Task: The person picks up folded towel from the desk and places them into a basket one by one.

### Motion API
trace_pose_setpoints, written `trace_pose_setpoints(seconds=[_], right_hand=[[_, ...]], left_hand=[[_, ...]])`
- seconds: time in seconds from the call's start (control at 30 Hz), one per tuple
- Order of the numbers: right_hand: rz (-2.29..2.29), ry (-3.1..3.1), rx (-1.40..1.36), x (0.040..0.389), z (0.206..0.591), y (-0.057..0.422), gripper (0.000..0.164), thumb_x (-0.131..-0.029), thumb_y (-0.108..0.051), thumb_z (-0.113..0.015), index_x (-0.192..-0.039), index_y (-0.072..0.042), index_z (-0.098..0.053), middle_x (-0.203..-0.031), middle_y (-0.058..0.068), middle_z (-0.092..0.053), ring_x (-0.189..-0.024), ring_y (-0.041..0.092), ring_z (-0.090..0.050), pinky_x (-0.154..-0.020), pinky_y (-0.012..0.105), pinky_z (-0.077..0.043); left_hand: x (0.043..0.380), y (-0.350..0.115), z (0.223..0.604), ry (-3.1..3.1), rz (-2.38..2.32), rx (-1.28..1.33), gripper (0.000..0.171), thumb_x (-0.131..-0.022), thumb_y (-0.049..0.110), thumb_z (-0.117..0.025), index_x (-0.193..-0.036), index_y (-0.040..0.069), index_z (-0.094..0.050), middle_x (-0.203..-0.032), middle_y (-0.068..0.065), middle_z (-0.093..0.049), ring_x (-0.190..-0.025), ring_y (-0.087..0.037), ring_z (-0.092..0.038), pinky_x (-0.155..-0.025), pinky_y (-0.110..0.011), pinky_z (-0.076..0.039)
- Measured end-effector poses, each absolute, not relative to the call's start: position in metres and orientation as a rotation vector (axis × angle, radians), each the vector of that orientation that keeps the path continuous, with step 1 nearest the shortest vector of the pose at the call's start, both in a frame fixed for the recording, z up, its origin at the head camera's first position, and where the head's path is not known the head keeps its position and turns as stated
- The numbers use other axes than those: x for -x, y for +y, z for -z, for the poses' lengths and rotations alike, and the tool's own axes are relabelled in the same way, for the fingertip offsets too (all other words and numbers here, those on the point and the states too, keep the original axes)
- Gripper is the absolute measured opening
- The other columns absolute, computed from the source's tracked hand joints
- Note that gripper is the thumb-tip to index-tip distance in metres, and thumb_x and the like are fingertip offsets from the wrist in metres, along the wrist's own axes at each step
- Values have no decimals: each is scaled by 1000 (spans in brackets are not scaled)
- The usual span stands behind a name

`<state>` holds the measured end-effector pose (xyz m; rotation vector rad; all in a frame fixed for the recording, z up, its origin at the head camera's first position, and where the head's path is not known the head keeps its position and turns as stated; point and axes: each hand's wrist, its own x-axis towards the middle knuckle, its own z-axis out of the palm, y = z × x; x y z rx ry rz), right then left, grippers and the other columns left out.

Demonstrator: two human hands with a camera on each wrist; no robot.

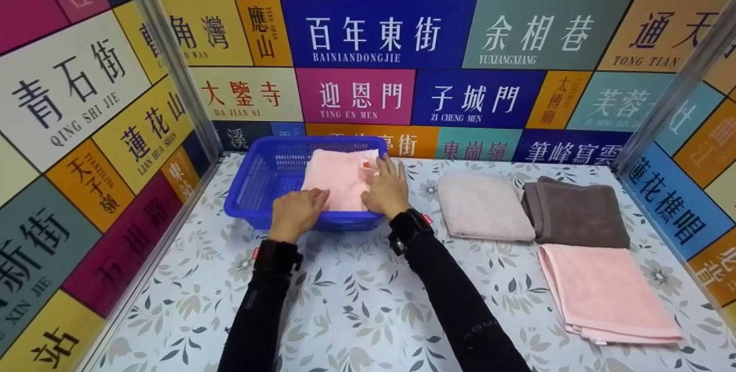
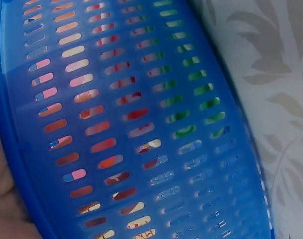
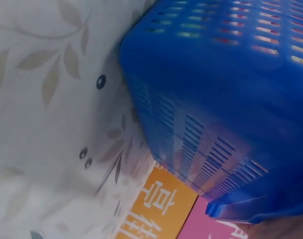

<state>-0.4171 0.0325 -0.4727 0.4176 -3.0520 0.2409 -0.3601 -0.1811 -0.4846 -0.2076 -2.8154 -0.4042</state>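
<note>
A blue plastic basket with slotted walls stands at the back left of the table. Inside it, toward the right side, lies a folded pink towel. My left hand reaches over the front rim and touches the towel's front left part; some of its fingers are hidden. At the basket's right end, my right hand rests on the towel's right edge with its fingers extended, near a small white tag. Each wrist view is mostly filled by the basket's outer wall, with little of either hand showing.
Right of the basket lie a folded light grey towel, a folded dark grey-brown towel and another folded pink towel. Printed panels wall in the back and sides of the leaf-patterned table.
</note>
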Motion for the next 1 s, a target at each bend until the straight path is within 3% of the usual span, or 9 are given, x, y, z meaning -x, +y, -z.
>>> trace_pose_setpoints(seconds=[0.13, 0.3, 0.47, 0.67, 0.83, 1.0], right_hand=[[-493, -2983, -376, 414, 477, 42, 47, -98, -35, -59, -141, -19, -66, -171, 17, -24, -160, 36, -16, -129, 56, -11], [-761, -2875, -310, 413, 482, 51, 42, -96, -28, -63, -135, -13, -70, -169, 18, -29, -153, 41, -32, -125, 52, -27], [-999, -2798, -317, 411, 485, 57, 46, -96, -25, -66, -139, -10, -66, -168, 18, -31, -149, 42, -39, -118, 52, -39], [-1235, -2753, -409, 399, 487, 78, 54, -102, -31, -62, -152, -12, -53, -168, 22, -29, -152, 43, -34, -122, 57, -32], [-1207, -2760, -453, 384, 493, 122, 56, -105, -36, -59, -155, -13, -49, -164, 21, -36, -151, 41, -36, -124, 58, -27], [-1108, -2802, -443, 374, 502, 189, 53, -105, -31, -59, -153, -10, -51, -157, 24, -44, -146, 45, -40, -122, 61, -29]], left_hand=[[363, -177, 486, -2878, 423, 214, 58, -108, 56, -34, -126, 18, -74, -119, -13, -76, -106, -42, -71, -83, -60, -55], [365, -172, 487, -2896, 454, 233, 59, -108, 58, -33, -128, 20, -73, -128, -8, -73, -113, -40, -69, -90, -61, -54], [366, -172, 487, -2885, 507, 254, 56, -108, 56, -35, -130, 20, -72, -130, -8, -72, -116, -39, -69, -93, -60, -54], [365, -192, 480, -2861, 627, 214, 50, -107, 48, -45, -139, 16, -66, -143, -11, -64, -128, -42, -62, -103, -63, -48], [364, -246, 472, -2736, 522, -16, 46, -103, 38, -58, -141, 12, -63, -145, -17, -60, -130, -47, -55, -104, -66, -43], [355, -297, 476, -2768, 712, -356, 66, -102, 44, -58, -157, 11, -42, -158, -22, -44, -136, -49, -49, -104, -71, -42]])
